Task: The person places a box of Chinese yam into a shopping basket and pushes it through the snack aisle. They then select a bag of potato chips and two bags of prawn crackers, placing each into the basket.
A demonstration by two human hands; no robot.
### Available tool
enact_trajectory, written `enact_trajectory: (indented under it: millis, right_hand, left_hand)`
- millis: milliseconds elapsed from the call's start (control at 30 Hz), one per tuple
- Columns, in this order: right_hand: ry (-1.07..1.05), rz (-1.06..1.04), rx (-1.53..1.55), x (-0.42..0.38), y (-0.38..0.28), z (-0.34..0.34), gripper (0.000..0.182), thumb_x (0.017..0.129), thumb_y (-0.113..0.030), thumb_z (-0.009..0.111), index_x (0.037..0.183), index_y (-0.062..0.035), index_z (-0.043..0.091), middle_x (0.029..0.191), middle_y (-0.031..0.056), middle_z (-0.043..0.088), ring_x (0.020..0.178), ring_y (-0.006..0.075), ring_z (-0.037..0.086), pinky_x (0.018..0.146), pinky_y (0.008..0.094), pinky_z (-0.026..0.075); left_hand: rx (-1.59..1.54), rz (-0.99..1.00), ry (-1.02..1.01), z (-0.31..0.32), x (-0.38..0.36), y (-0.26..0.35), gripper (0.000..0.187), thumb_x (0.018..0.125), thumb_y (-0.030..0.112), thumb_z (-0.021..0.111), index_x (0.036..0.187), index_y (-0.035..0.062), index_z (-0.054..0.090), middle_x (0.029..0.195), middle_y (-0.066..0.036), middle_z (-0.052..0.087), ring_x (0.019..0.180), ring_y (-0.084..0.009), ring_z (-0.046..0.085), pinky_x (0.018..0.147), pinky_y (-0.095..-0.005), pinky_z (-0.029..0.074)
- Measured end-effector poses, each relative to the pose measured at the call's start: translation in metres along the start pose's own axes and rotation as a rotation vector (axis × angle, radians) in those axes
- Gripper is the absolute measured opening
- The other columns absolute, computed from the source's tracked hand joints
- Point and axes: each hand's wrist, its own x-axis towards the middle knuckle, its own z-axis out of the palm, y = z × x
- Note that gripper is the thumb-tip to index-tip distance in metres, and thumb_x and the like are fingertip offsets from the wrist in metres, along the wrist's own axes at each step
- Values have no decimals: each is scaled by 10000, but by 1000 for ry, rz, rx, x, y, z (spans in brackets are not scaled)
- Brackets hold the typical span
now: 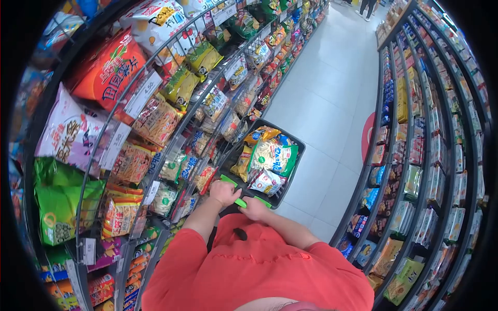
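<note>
My left hand point(225, 192) is wrapped round the green handle point(240, 202) of a dark shopping cart, near the handle's left end. Closer to its right end, my right hand point(255, 208) grips the same handle. In front of both hands is the cart's black basket point(293, 176). Inside it lie a large clear-and-green snack bag point(273, 155), a white snack bag point(267, 182) with red and purple print, and orange-yellow packets point(262, 134). The bags partly cover one another, and the lower part of the cart is hidden.
On the left, a wire-fronted shelf point(124, 98) of bagged snacks with price tags stands close to the cart. Another shelf point(410, 155) of packaged goods runs along the right. A pale tiled floor point(327, 103) stretches between them. Far ahead, a person's legs point(368, 8) show.
</note>
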Motion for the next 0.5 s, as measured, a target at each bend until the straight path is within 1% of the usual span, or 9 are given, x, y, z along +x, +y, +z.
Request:
enact_trajectory:
  millis: [33, 67, 200, 267, 300, 333, 367, 400, 500]
  right_hand:
    - [1, 2, -3, 3, 0, -8, 336, 840, -313, 671, 991, -15, 640, 918, 248, 675, 888, 426, 653, 788, 500, 511]
    - [6, 7, -5, 6, 0, -15, 334, 844, -313, 669, 994, -16, 638, 914, 248, 674, 881, 425, 654, 784, 496, 510]
    - [29, 21, -9, 26, 6, -56, 330, 839, -307, 684, 993, -20, 634, 905, 247, 672, 861, 419, 655, 768, 483, 509]
    - [18, -19, 70, 37, 19, -73, 313, 827, -287, 710, 976, -26, 621, 830, 216, 674, 782, 370, 668, 715, 441, 511]
    - [47, -69, 3, 45, 29, -78, 315, 822, -271, 720, 1000, -30, 624, 839, 206, 674, 774, 345, 669, 713, 424, 513]
    - [58, -63, 0, 50, 30, -87, 315, 822, -271, 720, 1000, -30, 624, 839, 206, 674, 774, 345, 669, 713, 424, 513]
    - [75, -38, 22, 55, 31, -95, 321, 816, -274, 708, 998, -22, 632, 864, 222, 677, 803, 370, 668, 731, 441, 514]
    - [90, -12, 44, 58, 33, -103, 329, 809, -277, 697, 996, -13, 640, 889, 239, 680, 832, 396, 667, 748, 458, 515]
    - [158, 53, -28, 70, 36, -131, 333, 780, -260, 686, 1015, -26, 656, 904, 230, 688, 841, 391, 672, 753, 453, 521]
  left_hand:
    - [-1, -20, -60, -4, 9, 2, 464, 827, 530, 606, 625, 114, 655, 667, -103, 663, 704, -329, 663, 686, -474, 504]
    - [-10, -6, -61, -7, 19, 6, 464, 827, 530, 606, 625, 114, 655, 667, -103, 663, 704, -329, 663, 686, -474, 504]
    - [57, -64, -234, -32, 69, 25, 543, 852, 596, 537, 766, 97, 731, 807, -153, 707, 830, -338, 686, 777, -461, 520]
    - [64, -31, -243, -31, 94, 28, 575, 868, 614, 504, 808, 94, 741, 838, -153, 713, 852, -345, 686, 794, -464, 519]
    - [53, 2, -192, -30, 104, 29, 554, 863, 599, 521, 761, 94, 725, 792, -148, 701, 804, -343, 683, 756, -466, 519]
    - [40, 30, -149, -28, 115, 30, 537, 857, 584, 539, 713, 95, 709, 746, -142, 690, 756, -341, 680, 719, -469, 519]
    - [53, 49, -166, -26, 128, 29, 573, 863, 614, 523, 726, 94, 718, 739, -136, 693, 747, -338, 682, 711, -470, 520]
    - [48, 60, -168, -23, 139, 28, 573, 863, 614, 523, 726, 94, 718, 739, -136, 693, 747, -338, 682, 711, -470, 520]
    - [-2, 141, -211, -35, 175, 34, 644, 852, 684, 508, 715, 88, 711, 733, -136, 697, 732, -335, 687, 683, -456, 521]
